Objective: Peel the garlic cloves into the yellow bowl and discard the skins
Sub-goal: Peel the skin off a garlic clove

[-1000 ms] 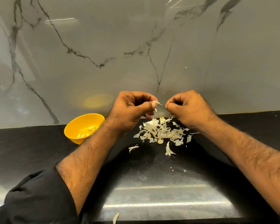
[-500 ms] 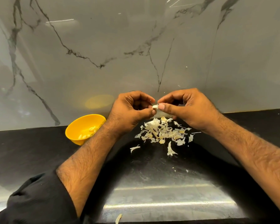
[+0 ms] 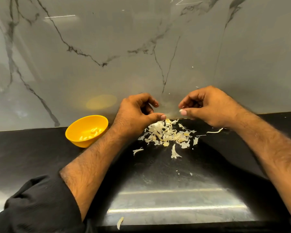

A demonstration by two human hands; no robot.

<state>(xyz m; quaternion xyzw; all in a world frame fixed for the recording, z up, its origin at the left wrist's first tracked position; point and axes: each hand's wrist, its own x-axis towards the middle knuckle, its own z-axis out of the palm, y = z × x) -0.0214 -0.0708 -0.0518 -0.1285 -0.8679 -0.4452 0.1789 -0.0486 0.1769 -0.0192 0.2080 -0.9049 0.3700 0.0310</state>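
I see a glossy black stone-like counter (image 3: 40,157) with bright reflections, a polished grey marble-look wall (image 3: 107,47) with dark veins, a smooth shiny yellow plastic-looking bowl (image 3: 74,133), dry papery garlic skins (image 3: 166,134), and a matt black ribbed cloth sleeve (image 3: 40,207).

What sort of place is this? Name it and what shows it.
Most likely a kitchen counter. A dark glossy countertop runs against a grey marble-veined backsplash; on it sit a yellow bowl with peeled garlic cloves inside and a pile of garlic skins below the hands.
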